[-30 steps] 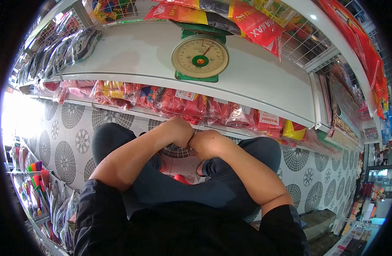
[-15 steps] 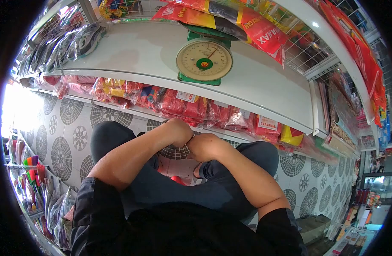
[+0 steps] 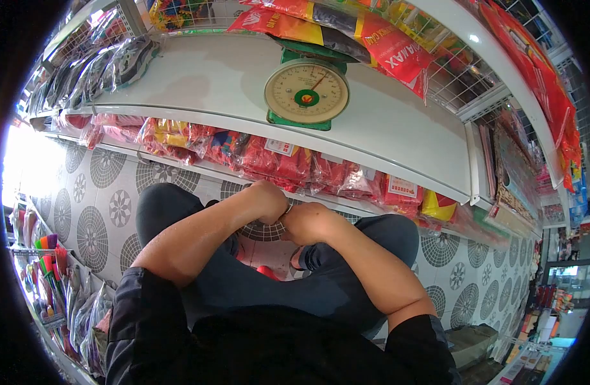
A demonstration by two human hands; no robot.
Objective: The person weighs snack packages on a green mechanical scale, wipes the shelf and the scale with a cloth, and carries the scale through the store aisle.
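Between my knees, my left hand (image 3: pixel 267 200) and my right hand (image 3: pixel 306 222) meet above the tiled floor, both with curled fingers. A tiny shiny bit shows where they touch, too small to name. Most of the fingertips are turned away from view. In front of them, on the white shelf (image 3: pixel 211 83), stands a green dial scale (image 3: pixel 307 93) with a red pointer. Red and yellow packets (image 3: pixel 398 54) lie above and over its top. Plastic-wrapped red packages (image 3: pixel 276 157) line the lower shelf just beyond my hands.
Wrapped shoe-like items (image 3: pixel 125 64) stand at the shelf's left end. A rack of colourful goods (image 3: pixel 51 269) is at my left. Flat packs (image 3: pixel 510 163) stand at the right, and a greenish box-like object (image 3: pixel 468 343) sits on the patterned floor (image 3: pixel 93 237) behind my right side.
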